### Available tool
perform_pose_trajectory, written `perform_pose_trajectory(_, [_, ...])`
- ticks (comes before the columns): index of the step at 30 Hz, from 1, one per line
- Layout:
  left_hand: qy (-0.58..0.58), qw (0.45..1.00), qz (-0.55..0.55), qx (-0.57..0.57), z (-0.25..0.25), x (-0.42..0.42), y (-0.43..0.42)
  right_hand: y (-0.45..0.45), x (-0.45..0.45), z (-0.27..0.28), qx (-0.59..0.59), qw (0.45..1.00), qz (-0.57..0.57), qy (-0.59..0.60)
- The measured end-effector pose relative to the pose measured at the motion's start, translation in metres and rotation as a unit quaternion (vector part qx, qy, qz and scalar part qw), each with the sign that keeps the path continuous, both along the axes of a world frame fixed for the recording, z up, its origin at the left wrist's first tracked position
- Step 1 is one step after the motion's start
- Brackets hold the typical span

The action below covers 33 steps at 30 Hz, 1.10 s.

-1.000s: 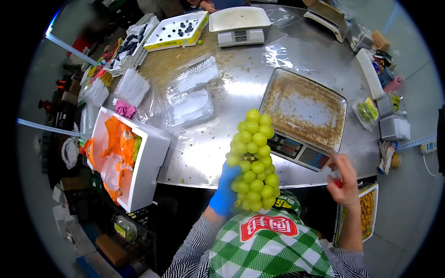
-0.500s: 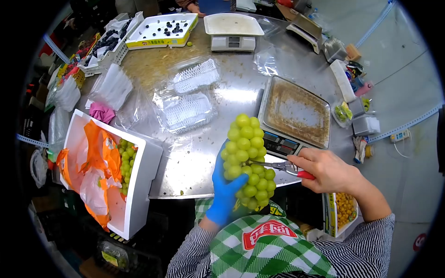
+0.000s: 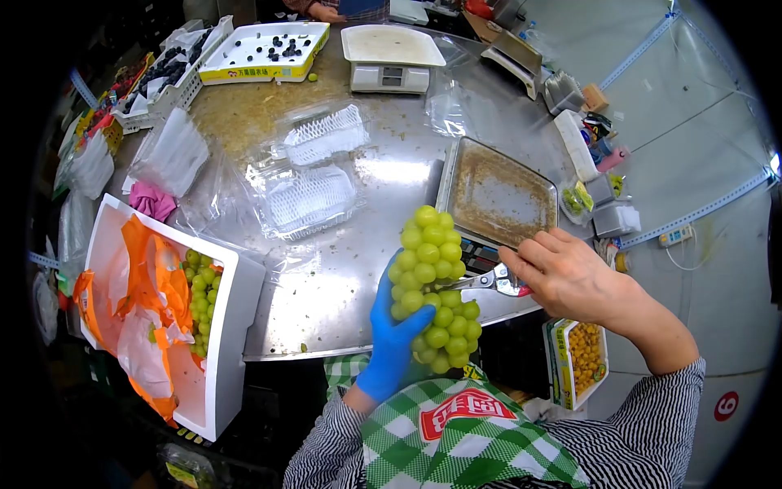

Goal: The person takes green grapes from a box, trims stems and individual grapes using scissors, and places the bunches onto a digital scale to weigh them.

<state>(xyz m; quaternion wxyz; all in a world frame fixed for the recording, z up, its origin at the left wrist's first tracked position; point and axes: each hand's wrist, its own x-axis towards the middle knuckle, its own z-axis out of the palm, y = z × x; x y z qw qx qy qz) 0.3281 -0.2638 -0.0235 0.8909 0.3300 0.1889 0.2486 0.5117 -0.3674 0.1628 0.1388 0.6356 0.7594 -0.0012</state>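
Note:
A big bunch of green grapes (image 3: 430,262) is held up by my left hand (image 3: 386,346), in a blue glove, its thumb across the front and its other fingers hidden behind the fruit. My bare right hand (image 3: 566,273) grips a pair of red-handled snips (image 3: 482,281). Their blades reach into the middle of the bunch from the right; the tips are hidden among the grapes. Just beyond the bunch lies a scale with a stained metal pan (image 3: 505,191). My green checked apron (image 3: 468,448) is below.
At left, a white foam box (image 3: 232,326) holds more green grapes and orange wrapping. Clear plastic trays with white netting (image 3: 309,200) lie on the metal table (image 3: 285,326). Farther back are a second scale (image 3: 393,49) and a blueberry tray (image 3: 265,53). A person's hand (image 3: 326,12) shows behind.
The view has shifted, so the table and box sit farther left. My right hand has risen slightly and turned with the snips; the blades remain in the bunch.

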Motion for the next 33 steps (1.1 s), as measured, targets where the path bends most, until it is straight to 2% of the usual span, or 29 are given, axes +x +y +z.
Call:
perform_pose_trajectory(11, [-0.013, 0.999, 0.000, -0.030, 0.008, 0.012, -0.010, -0.009, 0.012, -0.004, -0.007, 1.000, -0.008, -0.004])
perform_pose_trajectory(14, [-0.010, 1.000, 0.004, -0.025, 0.007, 0.015, -0.014, -0.011, 0.018, -0.005, -0.055, 0.992, -0.059, 0.101])
perform_pose_trajectory(17, [0.001, 1.000, 0.012, -0.004, 0.003, 0.019, -0.018, -0.009, 0.020, -0.001, -0.077, 0.990, -0.064, 0.095])
perform_pose_trajectory(26, [0.018, 0.999, 0.042, -0.006, 0.000, 0.023, -0.021, -0.009, 0.028, -0.018, -0.006, 0.995, -0.016, 0.100])
perform_pose_trajectory(33, [0.039, 0.999, 0.036, 0.008, 0.006, 0.023, -0.014, -0.011, 0.028, -0.020, -0.016, 0.991, -0.048, 0.122])
